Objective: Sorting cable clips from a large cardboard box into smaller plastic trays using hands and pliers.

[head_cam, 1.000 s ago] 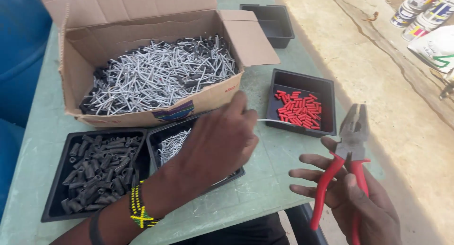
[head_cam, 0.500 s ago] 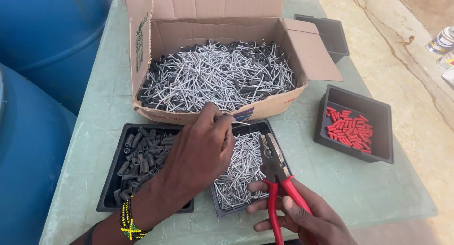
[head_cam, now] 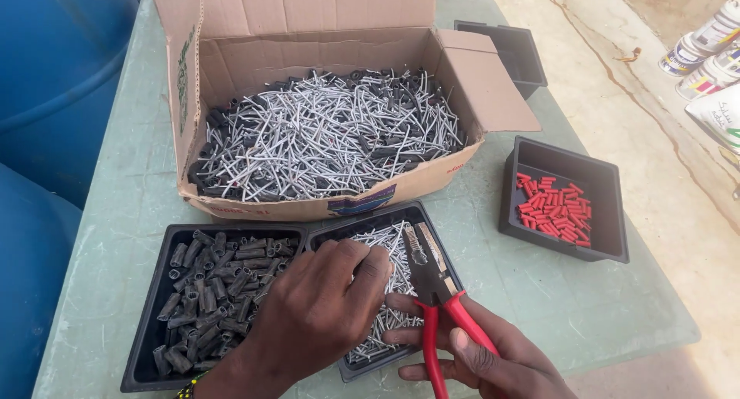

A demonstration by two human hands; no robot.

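Note:
My left hand is bunched, fingertips down in the black tray of silver nails near the table's front edge; whether it pinches a nail is hidden. My right hand grips red-handled pliers, whose open steel jaws lie over the same tray. To the left sits a black tray of dark grey plastic plugs. Behind both trays stands an open cardboard box heaped with nails still fitted in dark plugs.
A black tray of red plugs sits at the right on the pale green table. An empty black tray lies behind the box. Blue barrels stand at the left; paint cans are on the ground at the right.
The view has swung left. My right hand brought the pliers from the table's right edge to the nail tray. My left hand dropped from the box's front rim into that tray.

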